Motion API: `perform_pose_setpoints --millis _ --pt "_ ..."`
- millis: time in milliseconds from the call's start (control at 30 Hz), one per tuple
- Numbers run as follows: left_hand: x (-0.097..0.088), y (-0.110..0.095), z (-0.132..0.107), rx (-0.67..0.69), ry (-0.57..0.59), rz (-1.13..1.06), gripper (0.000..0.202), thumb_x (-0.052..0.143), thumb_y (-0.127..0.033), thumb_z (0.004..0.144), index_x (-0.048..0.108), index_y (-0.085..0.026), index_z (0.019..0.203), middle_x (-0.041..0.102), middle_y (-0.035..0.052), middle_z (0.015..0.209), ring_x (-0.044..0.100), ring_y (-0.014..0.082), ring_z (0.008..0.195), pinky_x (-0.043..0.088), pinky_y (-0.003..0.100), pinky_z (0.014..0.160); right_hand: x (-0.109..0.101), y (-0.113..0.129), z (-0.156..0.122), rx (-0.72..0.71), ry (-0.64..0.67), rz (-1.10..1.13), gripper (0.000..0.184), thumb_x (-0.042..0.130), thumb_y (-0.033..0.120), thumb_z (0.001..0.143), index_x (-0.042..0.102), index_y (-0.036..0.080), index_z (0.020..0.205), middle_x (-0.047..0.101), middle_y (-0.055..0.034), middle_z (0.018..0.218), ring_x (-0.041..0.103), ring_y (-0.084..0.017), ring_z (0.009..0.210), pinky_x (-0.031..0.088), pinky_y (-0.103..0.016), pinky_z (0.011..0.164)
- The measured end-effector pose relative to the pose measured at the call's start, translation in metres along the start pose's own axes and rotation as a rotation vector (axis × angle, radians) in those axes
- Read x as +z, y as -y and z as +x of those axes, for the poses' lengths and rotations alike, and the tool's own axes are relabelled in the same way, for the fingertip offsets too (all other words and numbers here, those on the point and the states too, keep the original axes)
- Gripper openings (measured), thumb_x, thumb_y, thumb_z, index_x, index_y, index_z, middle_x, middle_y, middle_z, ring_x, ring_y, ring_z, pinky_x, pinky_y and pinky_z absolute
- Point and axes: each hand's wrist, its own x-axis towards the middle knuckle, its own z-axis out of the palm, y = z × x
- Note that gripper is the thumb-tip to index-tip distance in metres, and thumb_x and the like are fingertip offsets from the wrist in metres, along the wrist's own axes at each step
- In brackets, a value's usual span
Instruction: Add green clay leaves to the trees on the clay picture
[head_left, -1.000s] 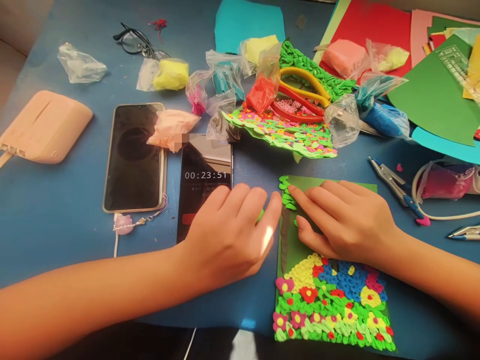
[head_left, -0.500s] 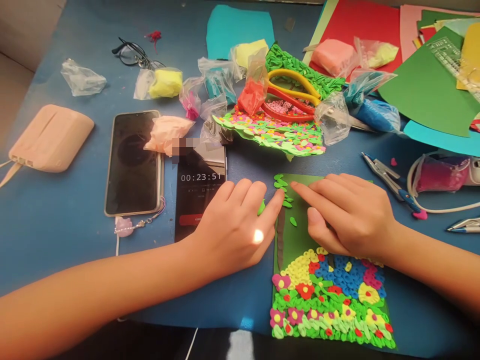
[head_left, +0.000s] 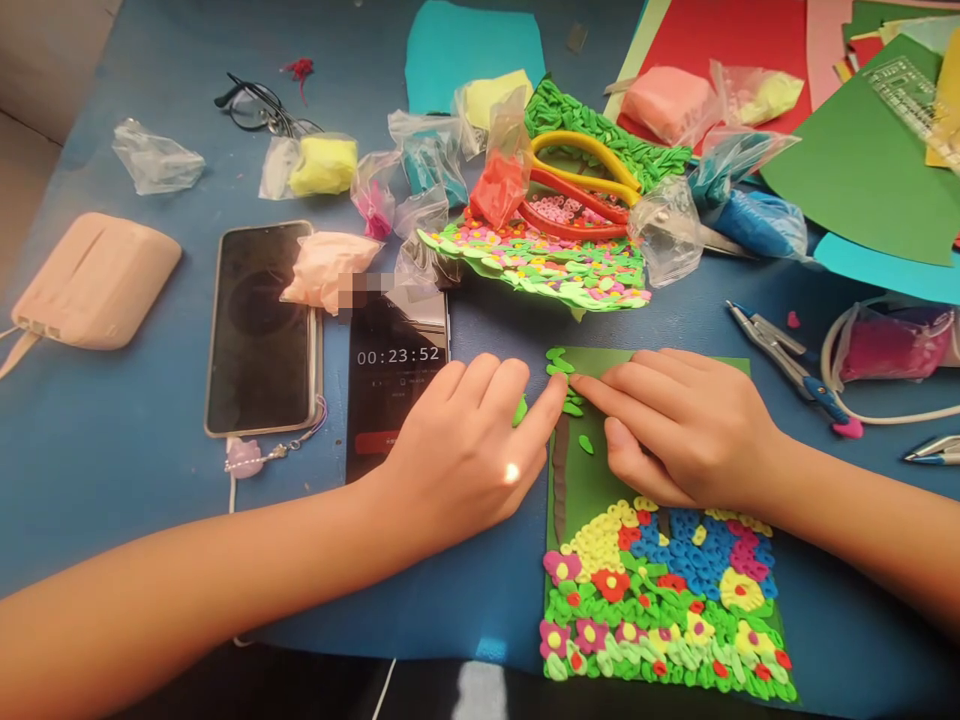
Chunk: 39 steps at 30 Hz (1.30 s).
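Observation:
A green card (head_left: 600, 480) lies in front of me, its lower half covered with small clay flowers (head_left: 660, 600) in several colours. Small green clay leaves (head_left: 564, 375) sit at its top left corner. My right hand (head_left: 686, 430) rests on the card, index finger stretched out and pressing on the leaves. My left hand (head_left: 469, 450) lies beside the card's left edge, fingers curled around a bit of green clay (head_left: 520, 410), its index fingertip meeting the right one at the leaves.
Two phones (head_left: 262, 325) (head_left: 394, 375) lie left, one showing a timer. Bags of coloured clay (head_left: 322, 165), a second clay picture (head_left: 540, 265), yellow-handled scissors (head_left: 585, 165), coloured paper (head_left: 862, 170), glasses (head_left: 255, 105), a pink case (head_left: 94, 280) and metal tools (head_left: 784, 355) surround the card.
My right index finger pulled back from the leaves, then slid left onto them again. The thumb lifted off a single leaf lower on the card. The timer went from 00:23:51 to 00:23:52.

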Motion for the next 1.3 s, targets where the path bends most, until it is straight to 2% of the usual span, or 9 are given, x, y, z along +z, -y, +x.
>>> perform_pose_setpoints --millis 400,600,767,833,900,1000,1100,1167,1300 --pt "-0.002 0.0 0.0 0.017 -0.005 -0.005 0.029 0.049 -0.015 0.09 0.071 -0.01 0.109 0.054 0.008 0.068 0.041 0.0215 0.059 0.035 0.032 0.052 0.001 -0.002 -0.006 0.095 -0.03 0.129 0.023 0.043 0.012 0.089 0.062 0.008 0.101 0.065 -0.0083 0.075 0.056 -0.017 0.063 0.047 -0.031 0.056" --pt "-0.001 -0.001 -0.001 0.018 -0.004 -0.031 0.027 0.049 -0.01 0.087 0.071 -0.008 0.103 0.053 0.0092 0.068 0.042 0.0213 0.059 0.04 0.032 0.05 0.002 -0.002 -0.005 0.084 0.016 0.131 0.024 0.043 0.013 0.089 0.062 0.007 0.104 0.066 -0.01 0.079 0.057 -0.017 0.065 0.047 -0.031 0.058" --pt "0.0 -0.002 -0.002 0.006 -0.014 -0.069 0.028 0.047 -0.008 0.088 0.065 -0.003 0.109 0.055 0.0104 0.071 0.046 0.0215 0.061 0.045 0.034 0.051 -0.001 -0.003 -0.004 0.077 0.006 0.096 0.023 0.043 0.014 0.09 0.061 0.009 0.104 0.066 -0.0084 0.079 0.058 -0.016 0.065 0.047 -0.029 0.058" --pt "-0.003 -0.005 -0.005 -0.046 -0.029 -0.174 0.029 0.043 -0.006 0.088 0.059 0.001 0.112 0.056 0.0115 0.075 0.049 0.0216 0.065 0.049 0.035 0.054 -0.005 0.0 -0.003 0.06 -0.042 0.062 0.018 0.047 0.015 0.09 0.06 0.012 0.101 0.066 -0.006 0.076 0.057 -0.014 0.063 0.047 -0.028 0.057" --pt "-0.008 -0.01 -0.009 -0.089 -0.048 -0.349 0.028 0.039 -0.004 0.089 0.053 0.001 0.113 0.058 0.0138 0.084 0.053 0.0216 0.073 0.053 0.036 0.063 -0.01 0.007 -0.003 -0.028 -0.108 0.038 0.013 0.053 0.017 0.089 0.061 0.012 0.098 0.065 -0.0044 0.072 0.056 -0.014 0.061 0.046 -0.029 0.054" --pt "-0.013 -0.019 -0.016 -0.056 -0.089 -0.621 0.028 0.037 -0.005 0.089 0.047 -0.003 0.116 0.06 0.015 0.095 0.058 0.0209 0.084 0.056 0.034 0.076 -0.015 0.021 -0.005 -0.146 -0.146 0.095 0.019 0.051 0.021 0.09 0.063 0.009 0.099 0.066 -0.0067 0.077 0.056 -0.016 0.062 0.045 -0.033 0.051" --pt "-0.014 -0.026 -0.018 -0.095 -0.039 -0.862 0.029 0.037 -0.008 0.091 0.042 -0.007 0.119 0.059 0.0092 0.086 0.058 0.0171 0.073 0.055 0.028 0.066 -0.014 0.033 -0.008 -0.134 -0.169 0.193 0.027 0.042 0.019 0.092 0.066 0.01 0.097 0.066 -0.0077 0.084 0.058 -0.017 0.065 0.044 -0.034 0.05" --pt "-0.015 -0.028 -0.016 -0.102 0.018 -0.938 0.022 0.037 -0.01 0.092 0.044 -0.01 0.113 0.056 0.0057 0.08 0.054 0.0147 0.064 0.051 0.026 0.059 -0.013 0.038 -0.009 -0.136 -0.198 0.223 0.027 0.042 0.017 0.09 0.068 0.012 0.093 0.065 -0.0073 0.085 0.058 -0.017 0.067 0.043 -0.034 0.051" --pt "-0.013 -0.026 -0.014 -0.024 0.085 -0.837 0.015 0.038 -0.009 0.091 0.049 -0.015 0.083 0.05 0.0032 0.072 0.045 0.0138 0.059 0.041 0.027 0.054 -0.011 0.039 -0.009 -0.14 -0.196 0.211 0.028 0.042 0.016 0.09 0.07 0.013 0.085 0.065 -0.0076 0.085 0.06 -0.016 0.071 0.043 -0.031 0.052"
